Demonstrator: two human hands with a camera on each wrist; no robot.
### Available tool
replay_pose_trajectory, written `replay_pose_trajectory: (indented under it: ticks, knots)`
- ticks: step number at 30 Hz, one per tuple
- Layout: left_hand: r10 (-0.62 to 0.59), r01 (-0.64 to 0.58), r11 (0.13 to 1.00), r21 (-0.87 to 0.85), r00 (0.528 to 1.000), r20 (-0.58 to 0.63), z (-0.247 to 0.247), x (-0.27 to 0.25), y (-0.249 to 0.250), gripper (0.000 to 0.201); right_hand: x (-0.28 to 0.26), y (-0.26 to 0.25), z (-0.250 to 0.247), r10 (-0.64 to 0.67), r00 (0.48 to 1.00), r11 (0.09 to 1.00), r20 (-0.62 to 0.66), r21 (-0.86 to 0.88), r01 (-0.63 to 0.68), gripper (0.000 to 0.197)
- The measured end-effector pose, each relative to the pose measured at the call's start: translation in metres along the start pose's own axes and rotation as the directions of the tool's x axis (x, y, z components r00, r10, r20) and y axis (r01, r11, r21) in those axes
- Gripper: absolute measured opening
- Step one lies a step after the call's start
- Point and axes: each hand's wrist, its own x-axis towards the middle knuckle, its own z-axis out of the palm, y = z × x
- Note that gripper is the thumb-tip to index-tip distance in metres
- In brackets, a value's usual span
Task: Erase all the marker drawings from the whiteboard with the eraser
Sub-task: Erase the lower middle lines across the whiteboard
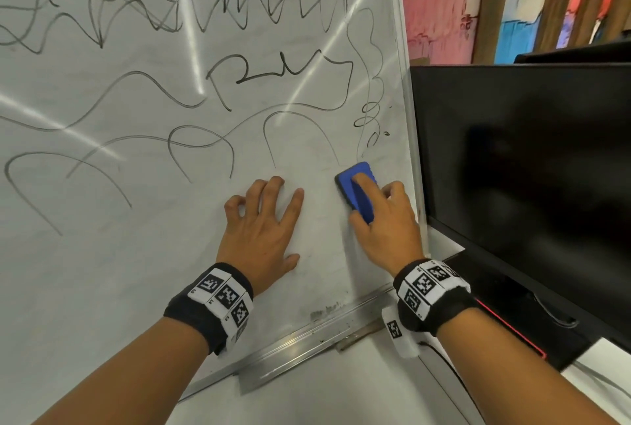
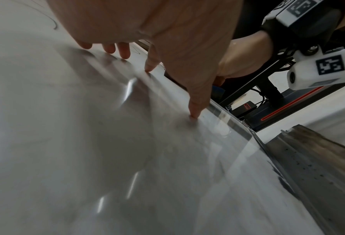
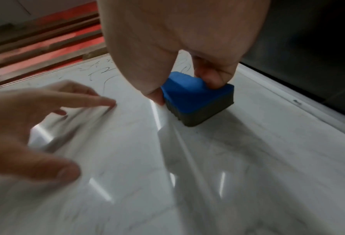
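At the near edge of the head view, our two forearms are reaching up toward the board (image 1: 143,254), each wearing a black wristband (image 1: 191,317) with white coded tags; just beyond them the board's metal tray (image 1: 300,342) is running along its lower edge, smudged dark in places. On the bare lower part of the board we are resting our left hand (image 1: 263,226), its fingers spread wide, the tips of the fingers (image 2: 125,52) and thumb touching the glossy surface while the palm is arching off it, holding nothing. Just to its right, near the board's right frame, we are gripping the eraser (image 1: 355,185) with our right hand (image 1: 386,230); the thumb is pressing one long side, the other fingers are curling over the top and far side, and the right wrist view is showing the eraser's (image 3: 191,93) dark felt face lying flat against the board, blue body uppermost. The two hands are staying apart, a strip of bare board between them. Farther up, the scribbles (image 1: 273,72) are covering the middle and upper board: loops and arches just above the hands, wavy lines and zigzags higher, a thin squiggle trailing down the right side to just above the eraser. Beside the board's right frame a black monitor (image 1: 532,151) is standing; behind it, wooden planks (image 1: 491,14) are leaning on a pink and blue wall.
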Motion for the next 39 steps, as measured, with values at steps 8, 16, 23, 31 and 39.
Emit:
replay_pose_trajectory:
  ticks: [8,16,23,31,39]
  knots:
    - [-0.016,0.016,1.000,-0.020,1.000,-0.013,0.001,-0.027,-0.025,0.108,0.000,-0.021,0.000,0.024,1.000,0.998,-0.020,0.051,-0.023,0.060]
    - [-0.046,0.046,0.999,-0.026,0.999,-0.026,-0.002,-0.043,-0.044,0.109,0.003,-0.054,0.011,0.020,0.999,0.995,-0.035,0.095,-0.017,0.061]
    - [-0.066,0.065,0.997,-0.031,0.998,-0.013,-0.003,-0.071,-0.069,0.107,0.021,-0.063,0.005,0.182,0.973,0.970,-0.143,0.186,-0.154,0.061]
    - [-0.060,0.060,0.998,-0.034,0.998,-0.004,-0.002,-0.080,-0.074,0.104,0.025,-0.049,0.004,0.195,0.969,0.971,-0.152,0.169,-0.169,0.062]
    - [0.028,-0.029,0.999,-0.018,0.999,-0.021,-0.012,-0.044,-0.058,0.106,0.028,-0.022,-0.005,0.143,0.985,0.988,-0.097,0.069,-0.137,0.059]
